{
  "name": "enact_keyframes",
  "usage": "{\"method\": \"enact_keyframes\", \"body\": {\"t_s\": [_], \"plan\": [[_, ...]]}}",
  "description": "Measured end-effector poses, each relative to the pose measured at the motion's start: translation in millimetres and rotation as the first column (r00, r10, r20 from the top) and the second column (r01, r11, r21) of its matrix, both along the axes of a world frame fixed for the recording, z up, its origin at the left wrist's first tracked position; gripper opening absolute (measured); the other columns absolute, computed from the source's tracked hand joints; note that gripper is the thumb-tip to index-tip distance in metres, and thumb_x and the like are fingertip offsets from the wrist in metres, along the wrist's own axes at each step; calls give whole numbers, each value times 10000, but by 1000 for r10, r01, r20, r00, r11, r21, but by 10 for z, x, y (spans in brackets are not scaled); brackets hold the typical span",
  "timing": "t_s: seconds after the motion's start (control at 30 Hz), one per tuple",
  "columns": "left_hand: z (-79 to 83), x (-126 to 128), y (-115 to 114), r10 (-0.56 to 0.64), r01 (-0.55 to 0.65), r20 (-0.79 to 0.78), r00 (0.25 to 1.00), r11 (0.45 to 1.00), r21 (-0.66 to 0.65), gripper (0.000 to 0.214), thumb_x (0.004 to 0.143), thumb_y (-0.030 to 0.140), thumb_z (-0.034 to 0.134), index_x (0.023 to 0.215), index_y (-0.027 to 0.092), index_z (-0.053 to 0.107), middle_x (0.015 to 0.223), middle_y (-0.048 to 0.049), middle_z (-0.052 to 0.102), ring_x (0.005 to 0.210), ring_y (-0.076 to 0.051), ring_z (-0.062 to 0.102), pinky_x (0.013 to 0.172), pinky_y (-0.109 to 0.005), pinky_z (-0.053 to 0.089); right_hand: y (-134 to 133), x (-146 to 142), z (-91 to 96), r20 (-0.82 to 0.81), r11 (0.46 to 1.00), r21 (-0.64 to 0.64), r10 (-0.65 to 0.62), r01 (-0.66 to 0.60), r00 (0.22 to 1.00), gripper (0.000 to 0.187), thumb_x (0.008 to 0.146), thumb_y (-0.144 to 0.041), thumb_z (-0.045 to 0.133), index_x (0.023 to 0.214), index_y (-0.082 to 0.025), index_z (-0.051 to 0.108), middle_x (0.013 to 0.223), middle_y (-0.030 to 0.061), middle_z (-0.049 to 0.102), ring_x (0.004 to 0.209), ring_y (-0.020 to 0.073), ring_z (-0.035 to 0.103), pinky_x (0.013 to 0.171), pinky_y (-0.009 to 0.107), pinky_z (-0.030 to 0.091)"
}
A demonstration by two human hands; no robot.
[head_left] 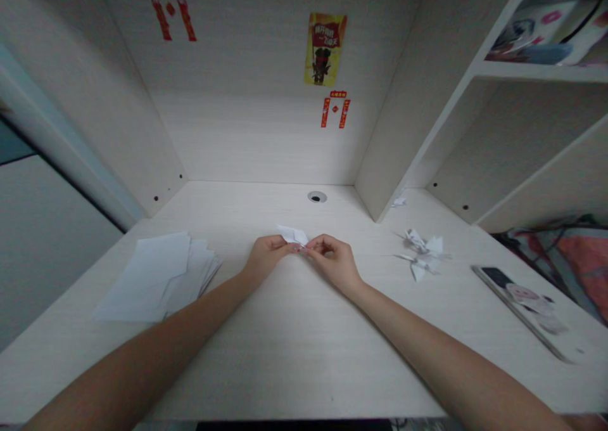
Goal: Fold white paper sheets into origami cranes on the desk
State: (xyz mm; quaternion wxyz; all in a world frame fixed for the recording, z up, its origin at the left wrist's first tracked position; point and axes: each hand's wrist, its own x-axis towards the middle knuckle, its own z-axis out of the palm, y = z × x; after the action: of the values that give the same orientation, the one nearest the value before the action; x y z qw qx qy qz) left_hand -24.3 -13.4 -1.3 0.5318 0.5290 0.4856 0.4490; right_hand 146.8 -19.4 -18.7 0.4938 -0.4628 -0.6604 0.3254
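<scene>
Pinching the small folded paper [292, 234] just below the frame's middle should go best if the left hand [266, 253] and right hand [338, 263], both with fingertips closed on its near edge, press softly and line up the sides.

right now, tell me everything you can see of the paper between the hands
The paper is a small white piece, plain-looking, with folds in it. Its near end is pinched between the left hand and the right hand; the rest sticks out beyond them, away from the person. It is over the middle of the pale desk; whether it touches the top cannot be told. The hands hide part, so its full shape is unclear.
</scene>
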Motion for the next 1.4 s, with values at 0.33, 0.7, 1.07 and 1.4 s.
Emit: {"method": "enact_keyframes", "body": {"t_s": [0.33, 0.7, 1.07, 1.4], "plan": [[4, -15, 1, -13, 13, -9, 1000, 999, 36, 295, 628, 402, 703, 720, 121, 707, 737, -53, 705, 671, -162, 611, 639, -250, 436, 6, 24, 20, 196, 999, 32, -25, 19, 980, 284, 747, -469, 605, 710, -188, 609, 616, 4, 609, 516, 115, 496, 498, 228, 371], [18, 1, 2, -1, 1, 0, 1000, 999, 51, 317, 621, 426, 701, 750, 136, 715, 774, -57, 716, 736, -199, 634, 690, -283, 468, -7, 5, 55, 78, 1000, 16, 3, -4, 997, 309, 699, -445, 659, 867, -189, 616, 709, 21, 653, 566, 126, 540, 512, 229, 388], [-10, 0, -8, -42, 50, -81, 996, 994, 94, 306, 638, 434, 678, 718, 140, 711, 704, -31, 695, 661, -163, 605, 624, -243, 439, 26, -5, -29, -47, 982, -163, 91, -97, 995, 312, 693, -466, 648, 694, -158, 696, 647, 37, 679, 546, 131, 557, 506, 227, 387], [-31, -3, -6, -19, 33, -123, 992, 993, 113, 326, 652, 463, 659, 669, 139, 692, 671, -26, 683, 637, -153, 592, 582, -225, 420, 51, -21, -48, -86, 970, -184, 146, -160, 985, 311, 695, -460, 648, 682, -150, 676, 631, 33, 669, 502, 106, 516, 466, 208, 346]]}}
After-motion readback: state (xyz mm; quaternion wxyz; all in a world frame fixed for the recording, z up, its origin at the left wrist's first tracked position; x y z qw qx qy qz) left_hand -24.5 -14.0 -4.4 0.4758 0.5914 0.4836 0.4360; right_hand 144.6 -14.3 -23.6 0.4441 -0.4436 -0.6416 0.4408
